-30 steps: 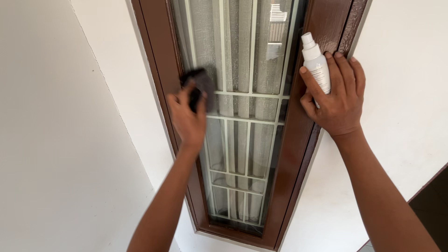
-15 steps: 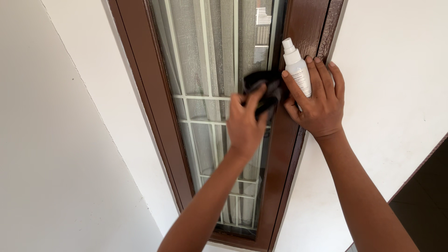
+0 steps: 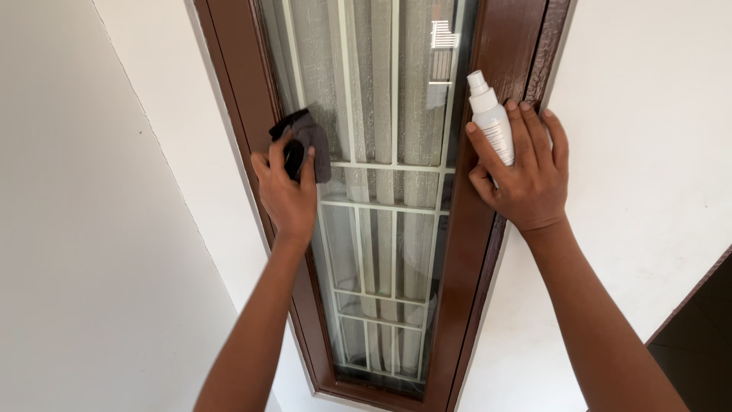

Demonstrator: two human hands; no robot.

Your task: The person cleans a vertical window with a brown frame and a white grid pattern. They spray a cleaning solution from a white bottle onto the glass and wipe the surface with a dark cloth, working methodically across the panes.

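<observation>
My left hand grips a dark grey cloth and presses it on the glass pane at the left side of a narrow window. My right hand holds a small white spray bottle upright against the brown wooden frame on the window's right side. White metal bars and a pale curtain show behind the glass.
White walls flank the window on both sides, with a wall corner line at the left. A dark opening shows at the lower right. The frame's bottom rail lies near the lower edge of the view.
My left hand has swept the cloth from the right side of the pane, beside the bottle, back to the left side. My right hand keeps the bottle on the frame.
</observation>
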